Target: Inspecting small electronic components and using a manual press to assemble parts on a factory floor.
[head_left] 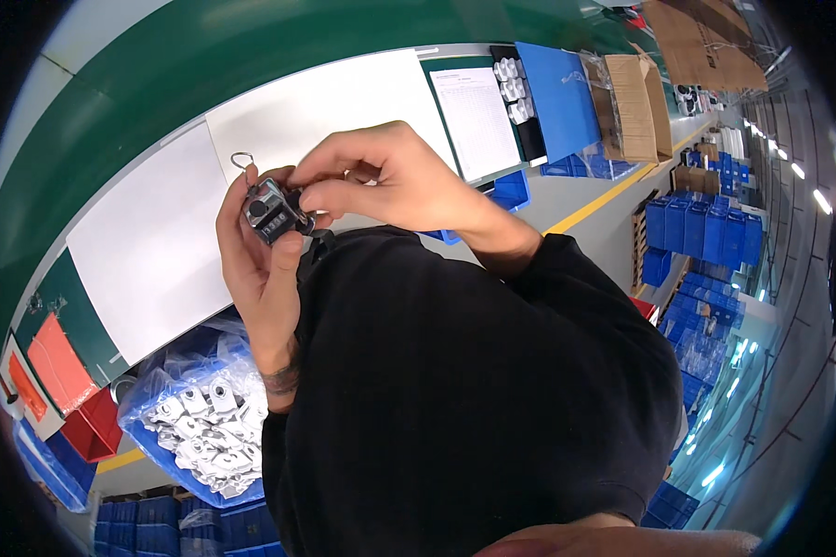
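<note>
A small metal hand tally counter [271,212] with a number window and a wire finger ring is held up over the white sheets on the bench. My left hand [255,274] is closed around its body, the thumb below and the fingers behind. From the right, my right hand [404,181] pinches at the counter's side with thumb and forefinger, where a dark knob partly shows. The exact grip of the right fingertips is partly hidden.
White sheets [149,241] cover the green bench [88,302]. A blue bin [149,432] of white metal parts stands at the lower left, near a red bin [93,422]. To the right lie a printed form [474,121], a black tray [529,139], a blue board [557,97] and a cardboard box [633,111].
</note>
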A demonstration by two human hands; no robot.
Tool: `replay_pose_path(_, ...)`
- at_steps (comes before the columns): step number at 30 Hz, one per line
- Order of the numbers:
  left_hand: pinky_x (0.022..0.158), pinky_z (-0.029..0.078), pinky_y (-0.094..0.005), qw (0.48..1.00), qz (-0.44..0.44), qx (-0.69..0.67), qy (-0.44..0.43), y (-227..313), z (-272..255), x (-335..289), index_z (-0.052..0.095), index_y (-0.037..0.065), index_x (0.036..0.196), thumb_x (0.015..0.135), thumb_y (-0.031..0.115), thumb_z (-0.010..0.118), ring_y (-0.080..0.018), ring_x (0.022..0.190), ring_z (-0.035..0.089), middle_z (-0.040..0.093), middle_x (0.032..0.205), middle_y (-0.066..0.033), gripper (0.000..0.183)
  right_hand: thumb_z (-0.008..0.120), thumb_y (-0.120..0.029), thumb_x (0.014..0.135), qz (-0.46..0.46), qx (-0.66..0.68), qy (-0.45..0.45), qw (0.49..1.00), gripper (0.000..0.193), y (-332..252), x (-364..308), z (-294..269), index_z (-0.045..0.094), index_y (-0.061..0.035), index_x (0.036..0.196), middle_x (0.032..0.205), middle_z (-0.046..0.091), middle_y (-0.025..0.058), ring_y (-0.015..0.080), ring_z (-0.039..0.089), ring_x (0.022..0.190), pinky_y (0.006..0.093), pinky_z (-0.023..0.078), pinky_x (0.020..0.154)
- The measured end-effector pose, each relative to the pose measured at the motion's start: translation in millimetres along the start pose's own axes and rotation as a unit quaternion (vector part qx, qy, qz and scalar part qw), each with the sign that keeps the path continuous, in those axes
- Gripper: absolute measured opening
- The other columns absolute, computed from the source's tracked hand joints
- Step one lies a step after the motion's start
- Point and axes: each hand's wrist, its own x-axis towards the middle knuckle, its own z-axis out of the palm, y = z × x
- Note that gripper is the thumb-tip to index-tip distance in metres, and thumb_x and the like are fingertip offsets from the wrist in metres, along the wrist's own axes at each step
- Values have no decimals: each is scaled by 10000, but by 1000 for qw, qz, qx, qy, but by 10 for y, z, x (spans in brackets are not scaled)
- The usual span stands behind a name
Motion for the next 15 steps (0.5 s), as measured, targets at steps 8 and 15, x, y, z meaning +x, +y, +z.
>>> replay_pose_path(8, 979, 431, -351, 1000, 15, -14, -9, 34, 21, -7, 345, -9, 1389, 878, 199, 670, -239, 1142, 535, 518, 1258, -196, 640, 666, -16, 865, -6, -40, 3, 999, 123, -30, -9, 26, 653, 60, 961, 813, 689, 112, 150, 688, 731, 247, 568, 657)
replay_pose_path(15, 992, 420, -354, 1000, 13, -25, -12, 29, 15, -19, 345, -12, 1388, 883, 212, 669, -248, 1160, 530, 518, 1259, -201, 640, 665, -7, 861, -15, -42, 2, 999, 121, -14, -19, 30, 653, 61, 961, 815, 689, 115, 153, 689, 731, 248, 568, 659)
